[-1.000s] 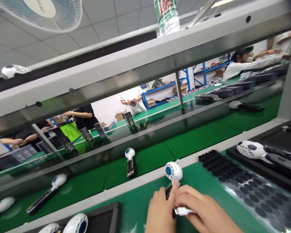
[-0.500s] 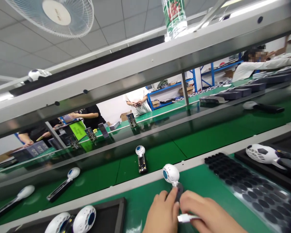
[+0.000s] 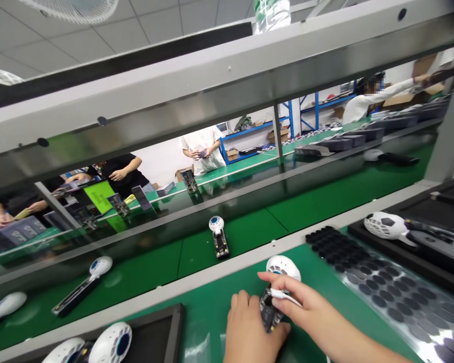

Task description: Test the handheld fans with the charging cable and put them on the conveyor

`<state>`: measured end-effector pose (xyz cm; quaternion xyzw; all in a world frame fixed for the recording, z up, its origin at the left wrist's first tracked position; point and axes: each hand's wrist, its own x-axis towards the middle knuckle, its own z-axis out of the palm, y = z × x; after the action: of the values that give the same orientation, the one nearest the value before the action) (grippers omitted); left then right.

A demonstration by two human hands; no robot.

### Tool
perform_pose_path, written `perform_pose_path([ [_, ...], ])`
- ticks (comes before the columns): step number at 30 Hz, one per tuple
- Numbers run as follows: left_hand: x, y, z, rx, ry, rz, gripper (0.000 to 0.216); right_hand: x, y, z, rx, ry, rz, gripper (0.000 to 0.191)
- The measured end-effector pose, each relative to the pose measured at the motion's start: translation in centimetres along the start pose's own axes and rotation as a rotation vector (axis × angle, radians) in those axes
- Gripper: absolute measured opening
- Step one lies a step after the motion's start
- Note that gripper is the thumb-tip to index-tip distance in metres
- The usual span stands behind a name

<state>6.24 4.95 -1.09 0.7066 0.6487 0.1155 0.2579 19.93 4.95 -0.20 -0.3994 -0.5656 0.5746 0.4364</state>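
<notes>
A handheld fan with a round white head (image 3: 285,265) lies on the green bench in front of me. Its dark handle with an exposed circuit board (image 3: 269,313) faces up. My left hand (image 3: 245,327) is closed around the handle's left side, its thumb at the lower end. Over the upper handle, just below the head, my right hand (image 3: 300,300) pinches a white cable plug (image 3: 279,294). The plug's tip is at the board's edge; whether it is inserted, I cannot tell.
A sheet of round black stickers (image 3: 378,287) lies to the right, beside a black tray (image 3: 419,252) with another fan. More fans sit in a tray (image 3: 174,335) at left. An open-handled fan (image 3: 219,241) rests on the green conveyor beyond. People work across the line.
The fan has turned so its circuit board shows. My right hand has raised the plug from beside the handle to its upper part. The whole view has shifted.
</notes>
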Motion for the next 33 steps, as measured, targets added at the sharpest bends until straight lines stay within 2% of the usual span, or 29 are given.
perform_pose_path([
  [6,-0.1,0.1,0.6,0.066,0.073,0.046,0.031,0.8,0.4,-0.4,0.043,0.059,-0.035,0.007],
  [11,-1.2,0.5,0.3,0.106,0.155,0.091,0.036,2.3,1.4,-2.6,0.128,0.159,-0.038,0.019],
  [16,-1.5,0.5,0.2,0.047,0.175,0.081,0.039,2.4,1.5,-3.4,0.143,0.107,-0.028,0.021],
  [20,-1.3,0.3,0.3,-0.022,0.222,0.095,0.034,1.3,0.4,-2.2,0.040,0.041,0.003,0.012],
  [23,-1.4,0.1,0.7,-0.073,0.305,0.153,0.036,0.5,-0.6,-1.6,-0.074,0.058,-0.018,0.007],
  [33,-1.6,0.2,1.4,-0.017,0.409,0.181,0.037,0.2,-0.4,-1.0,-0.303,0.130,-0.007,0.014],
])
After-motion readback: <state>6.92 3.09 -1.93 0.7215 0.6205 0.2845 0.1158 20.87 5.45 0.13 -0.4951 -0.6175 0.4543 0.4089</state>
